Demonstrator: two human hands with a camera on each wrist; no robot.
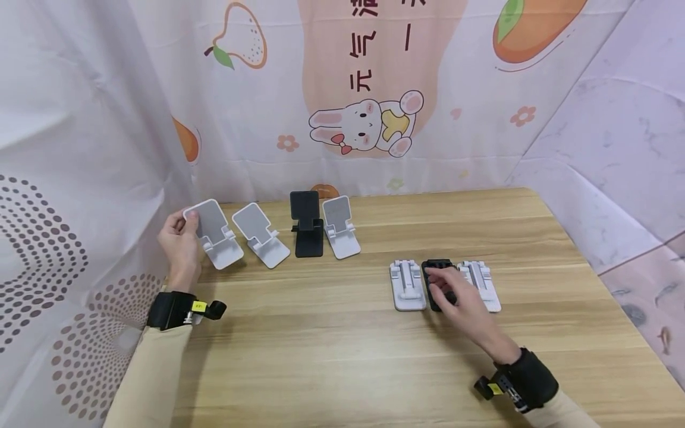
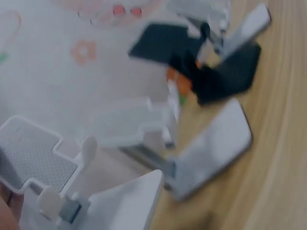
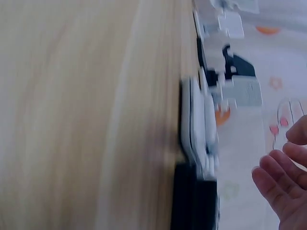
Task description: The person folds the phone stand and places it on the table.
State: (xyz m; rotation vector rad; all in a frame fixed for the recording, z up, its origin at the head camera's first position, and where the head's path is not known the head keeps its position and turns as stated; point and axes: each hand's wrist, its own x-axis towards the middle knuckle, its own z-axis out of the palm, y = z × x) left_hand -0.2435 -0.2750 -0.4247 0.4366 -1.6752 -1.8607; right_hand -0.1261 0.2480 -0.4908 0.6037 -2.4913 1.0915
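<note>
At the far left of the table, my left hand (image 1: 181, 242) pinches the upper panel of a white phone stand (image 1: 217, 252), thumb on its grey face. The same unfolded stand (image 2: 36, 158) fills the lower left of the left wrist view. Over the folded black phone stand (image 1: 434, 284) hovers my right hand (image 1: 464, 300), its fingers loosely bent with nothing between them; it partly hides that stand. In the right wrist view the fingers (image 3: 276, 184) appear apart from the stands. Folded white stands lie on either side, one to the left (image 1: 408, 286) and one to the right (image 1: 484, 285).
Along the back of the wooden table (image 1: 321, 345) stand more unfolded phone stands: a white one (image 1: 261, 236), a black one (image 1: 307, 224) and another white one (image 1: 341, 229). A printed curtain (image 1: 251, 113) hangs behind the table edge, with white sheeting (image 1: 69, 107) at the left.
</note>
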